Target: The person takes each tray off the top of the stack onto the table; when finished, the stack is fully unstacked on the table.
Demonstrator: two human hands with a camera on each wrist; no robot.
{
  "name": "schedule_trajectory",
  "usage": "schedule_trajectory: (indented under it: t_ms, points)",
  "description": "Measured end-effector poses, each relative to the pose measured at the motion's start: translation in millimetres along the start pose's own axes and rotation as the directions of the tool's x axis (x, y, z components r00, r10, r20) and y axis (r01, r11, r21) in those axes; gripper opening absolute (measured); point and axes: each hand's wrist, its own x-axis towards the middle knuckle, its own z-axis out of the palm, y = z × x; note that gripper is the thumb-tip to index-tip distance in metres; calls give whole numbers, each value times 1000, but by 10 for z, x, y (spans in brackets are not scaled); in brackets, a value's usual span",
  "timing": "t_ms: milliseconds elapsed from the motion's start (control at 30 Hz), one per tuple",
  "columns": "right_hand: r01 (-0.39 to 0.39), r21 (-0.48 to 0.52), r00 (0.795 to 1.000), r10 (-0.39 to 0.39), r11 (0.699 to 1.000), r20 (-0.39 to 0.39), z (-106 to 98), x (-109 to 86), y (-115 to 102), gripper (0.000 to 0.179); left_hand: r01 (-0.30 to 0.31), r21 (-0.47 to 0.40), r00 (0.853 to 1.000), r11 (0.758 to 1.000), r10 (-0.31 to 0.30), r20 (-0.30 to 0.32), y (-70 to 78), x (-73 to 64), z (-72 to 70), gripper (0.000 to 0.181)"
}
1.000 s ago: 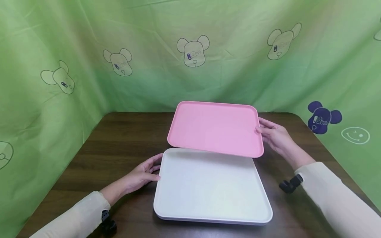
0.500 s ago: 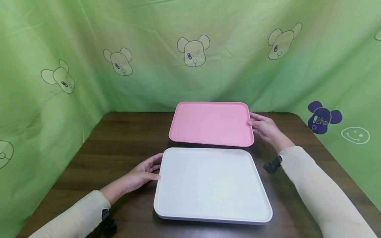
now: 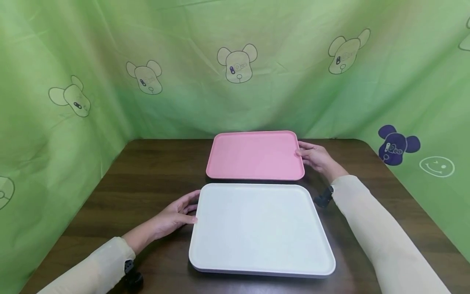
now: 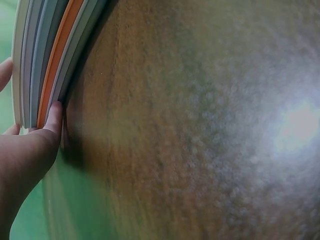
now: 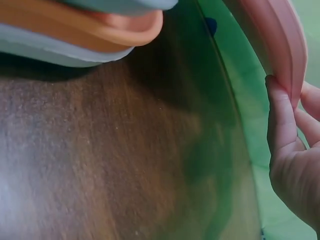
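Note:
In the head view my right hand [image 3: 315,157] pinches the right edge of a pink rectangular tray [image 3: 255,156], behind the stack. The right wrist view shows the thumb [image 5: 281,117] against one face of the pink tray [image 5: 280,37] and fingers against the other. My left hand [image 3: 177,214] holds the left side of a stack of trays, whose top one is a white tray [image 3: 260,230]. Seen from the left wrist, my left hand's fingers [image 4: 54,116] span the edges of several nested trays, including an orange tray [image 4: 57,60].
A dark wooden table [image 3: 147,179] lies under the trays. Behind it and at both sides hangs a green curtain [image 3: 183,98] with bear-head prints. The stack's rounded corner, with the orange tray [image 5: 145,40] jutting out, shows in the right wrist view.
My right hand has carried the pink tray back and left, from overlapping the white tray's far edge to just behind it. The left hand and the stack have stayed put.

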Motion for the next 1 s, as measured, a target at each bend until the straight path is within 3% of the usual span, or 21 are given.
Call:
schedule_trajectory:
  t_ms: [433,1000]
  points:
    - [-55,-79,998,55,995,0,24,117,184,64,14,11,1000,1000,-14,-11,11,-20,12,87]
    - [-53,-197,997,62,979,37,-13,146,255,68,20,19,1000,1000,-20,-24,12,-1,18,87]
